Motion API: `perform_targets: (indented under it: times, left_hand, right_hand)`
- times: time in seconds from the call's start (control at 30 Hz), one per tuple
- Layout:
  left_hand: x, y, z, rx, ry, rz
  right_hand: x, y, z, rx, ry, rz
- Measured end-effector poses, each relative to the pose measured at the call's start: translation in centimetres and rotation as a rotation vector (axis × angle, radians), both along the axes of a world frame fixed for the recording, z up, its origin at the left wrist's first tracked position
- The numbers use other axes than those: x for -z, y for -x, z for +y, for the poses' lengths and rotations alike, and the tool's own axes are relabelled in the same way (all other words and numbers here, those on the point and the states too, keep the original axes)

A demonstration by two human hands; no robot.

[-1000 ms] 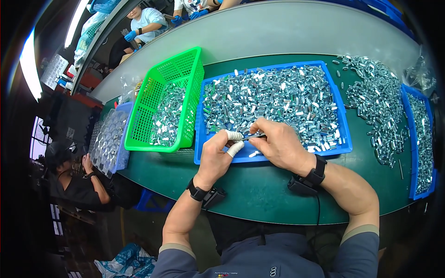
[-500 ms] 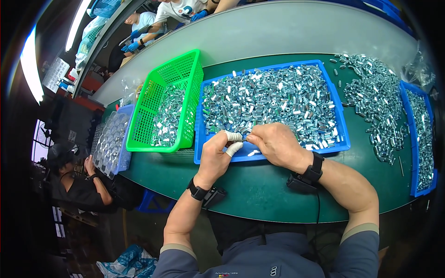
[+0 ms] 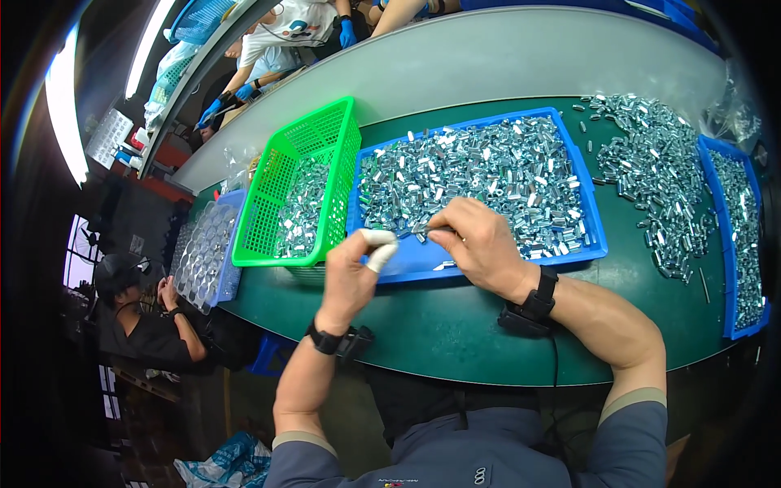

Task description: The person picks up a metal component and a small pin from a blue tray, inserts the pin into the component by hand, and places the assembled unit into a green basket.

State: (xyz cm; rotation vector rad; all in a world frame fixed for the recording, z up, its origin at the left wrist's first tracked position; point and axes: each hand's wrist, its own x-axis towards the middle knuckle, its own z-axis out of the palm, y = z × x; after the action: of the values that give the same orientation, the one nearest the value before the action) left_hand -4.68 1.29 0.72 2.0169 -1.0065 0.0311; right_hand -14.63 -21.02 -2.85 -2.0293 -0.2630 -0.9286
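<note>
My left hand (image 3: pixel 351 272) is over the near left corner of the blue tray (image 3: pixel 488 268). White wraps cover its thumb and forefinger, which curl toward each other; whatever is between them is too small to make out. My right hand (image 3: pixel 480 244) is at the near side of the heap in the tray, thumb and forefinger pinched on a small dark metal piece that I cannot make out clearly. The heap is of short silver metal sleeves (image 3: pixel 480 171), shaped like long nuts. A bare strip of tray floor lies between my hands.
Left of the tray, a green basket (image 3: pixel 355 146) holds more sleeves. A loose pile (image 3: pixel 663 179) and a narrow blue tray (image 3: pixel 726 268) are on the right, near a thin rod (image 3: pixel 704 285). A clear compartment tray (image 3: pixel 207 252) stands far left, beside a seated person (image 3: pixel 142 313).
My hands, close together before, have moved apart. The left has shifted left and slightly down; the right has lifted a little toward the heap.
</note>
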Motion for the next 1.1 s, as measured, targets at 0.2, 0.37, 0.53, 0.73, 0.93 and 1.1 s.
perform_targets:
  times: [0.2, 0.37, 0.53, 0.73, 0.93, 1.1]
  left_hand:
    - [-6.2, -5.4, 5.6, -0.255, -0.095, -0.33]
    - [-5.8, -4.7, 2.6, -0.154, -0.228, -0.745]
    - [-0.1, -4.0, -1.3, 0.098, -0.414, -0.465]
    - [2.3, -4.6, -2.7, 0.097, -0.518, -0.515]
    - [2.3, -4.3, -2.4, 0.094, -0.473, -0.438]
    - [2.4, -4.1, -1.9, 0.1, -0.438, -0.359]
  right_hand:
    - [-0.2, -0.2, -0.1, 0.02, -0.289, 0.147]
    - [-0.2, -0.1, -0.5, -0.014, -0.382, 0.246]
    - [-0.2, -0.2, -0.5, 0.004, -0.349, 0.235]
    - [1.2, -0.7, -0.4, 0.001, -0.263, 0.176]
    - [1.4, -0.7, -0.5, -0.05, -0.261, 0.268]
    - [1.4, -0.6, -0.6, -0.08, -0.152, 0.326]
